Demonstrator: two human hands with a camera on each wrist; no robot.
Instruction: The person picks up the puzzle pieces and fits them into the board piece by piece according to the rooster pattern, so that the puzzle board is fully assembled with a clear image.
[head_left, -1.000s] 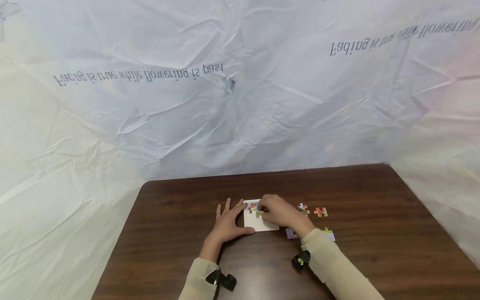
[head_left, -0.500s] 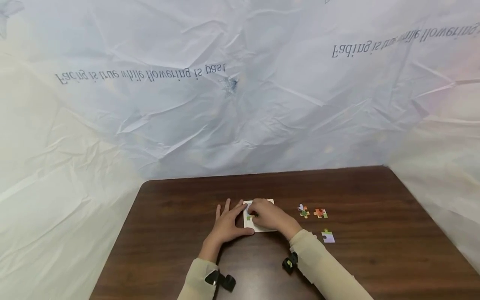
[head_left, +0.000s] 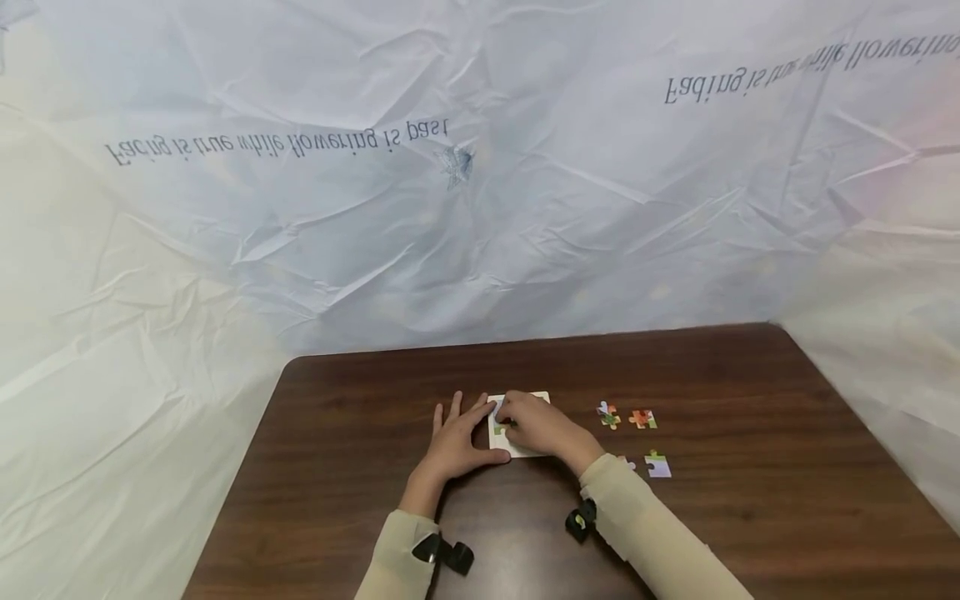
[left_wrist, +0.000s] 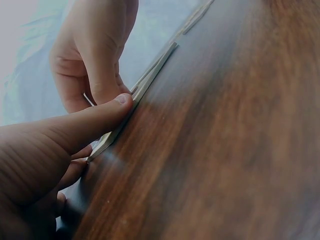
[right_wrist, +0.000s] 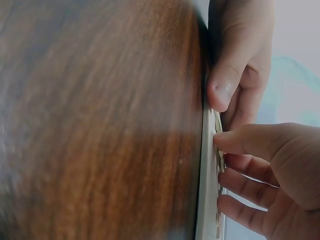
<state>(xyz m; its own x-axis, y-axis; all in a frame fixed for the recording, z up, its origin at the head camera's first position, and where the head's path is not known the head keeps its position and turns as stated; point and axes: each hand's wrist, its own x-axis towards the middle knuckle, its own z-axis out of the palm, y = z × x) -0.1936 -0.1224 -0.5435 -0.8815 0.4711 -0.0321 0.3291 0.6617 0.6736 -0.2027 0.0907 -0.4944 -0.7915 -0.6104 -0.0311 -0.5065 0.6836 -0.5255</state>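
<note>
A small white puzzle board [head_left: 531, 451] lies on the table, seen nearly edge-on in both wrist views. My left hand [head_left: 453, 446] steadies its left side. The fingers are spread, the index at the far left corner and the thumb [left_wrist: 112, 112] on the near edge. Over the board is my right hand [head_left: 542, 427], fingers bent down and thumb [right_wrist: 240, 140] low against the surface. It pinches a jigsaw piece [right_wrist: 220, 159], mostly covered by the fingers. Green and lilac bits of pieces on the board show beside the fingertips; the rest is hidden beneath the hand.
Right of the board lie loose jigsaw pieces: a multicoloured one [head_left: 609, 415], an orange one [head_left: 643, 418], a lilac and green one [head_left: 657, 464], and one [head_left: 627, 462] partly behind the right sleeve. A wrinkled white sheet [head_left: 480, 250] hangs behind the brown table [head_left: 360, 467].
My right hand has shifted left across the board with the jigsaw piece, then stays at its left part over the last half second. My left hand keeps its place.
</note>
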